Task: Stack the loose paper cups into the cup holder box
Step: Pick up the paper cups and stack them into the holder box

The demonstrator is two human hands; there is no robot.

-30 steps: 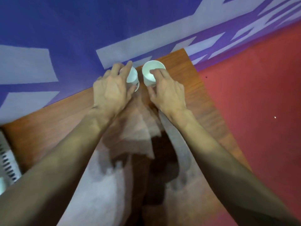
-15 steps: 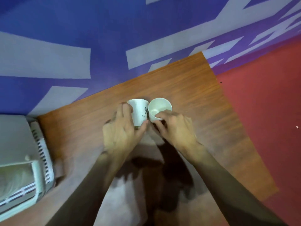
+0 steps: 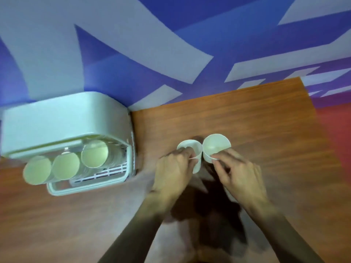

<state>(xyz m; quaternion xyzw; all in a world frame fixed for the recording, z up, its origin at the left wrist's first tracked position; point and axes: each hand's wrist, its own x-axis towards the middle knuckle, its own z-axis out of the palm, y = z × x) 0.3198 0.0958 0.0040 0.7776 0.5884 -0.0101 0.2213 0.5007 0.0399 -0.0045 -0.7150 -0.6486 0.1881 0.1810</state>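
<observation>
Two cups are held right of the box [image 3: 66, 120], mouths up, rims just beside each other. Left cup [image 3: 192, 146] is pinched at its rim by the left hand [image 3: 173, 171]; right cup [image 3: 216, 146] is pinched at its near rim by the right hand [image 3: 239, 177]. Contact with the worktop [image 3: 247, 114] cannot be told. Three stacks [image 3: 65, 166] lie sideways in the box, mouths toward the person. The box lies left of both hands, with the left hand nearer. Its cup likely needs tipping flat, base first.
</observation>
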